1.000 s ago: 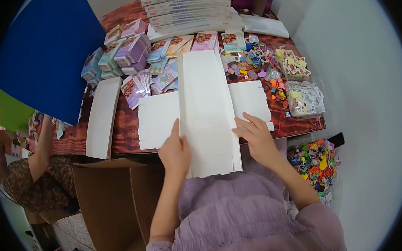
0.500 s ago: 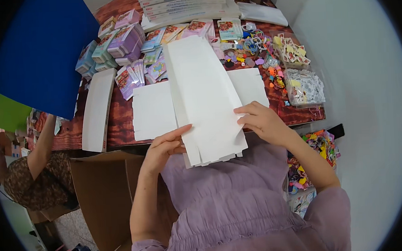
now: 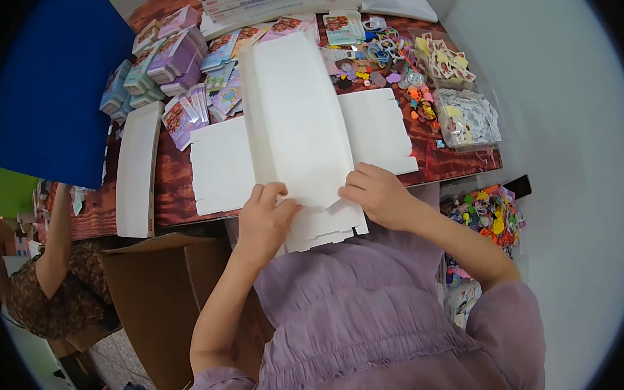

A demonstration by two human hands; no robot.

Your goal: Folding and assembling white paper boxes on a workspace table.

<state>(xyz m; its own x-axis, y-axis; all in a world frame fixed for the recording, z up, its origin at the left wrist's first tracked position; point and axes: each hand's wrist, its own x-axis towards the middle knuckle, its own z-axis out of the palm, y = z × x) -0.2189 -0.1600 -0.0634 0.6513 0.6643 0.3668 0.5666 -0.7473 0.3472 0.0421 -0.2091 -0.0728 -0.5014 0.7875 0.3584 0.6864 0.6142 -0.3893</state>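
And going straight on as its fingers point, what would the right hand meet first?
Likely the white cardboard tray it touches, near the small raised flap; beyond lies the left hand, though depth is unclear.

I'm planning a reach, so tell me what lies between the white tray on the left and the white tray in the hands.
Red-brown tabletop, then flat white cardboard up to the held tray; farther back, colourful packs. The head view shows this.

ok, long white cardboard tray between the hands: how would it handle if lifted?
Probably light: the long white cardboard tray looks thin-walled, with nothing inside. Likely fairly stiff lengthwise, given its raised long sides. The notched near-end flap may flop, since it looks unfolded.
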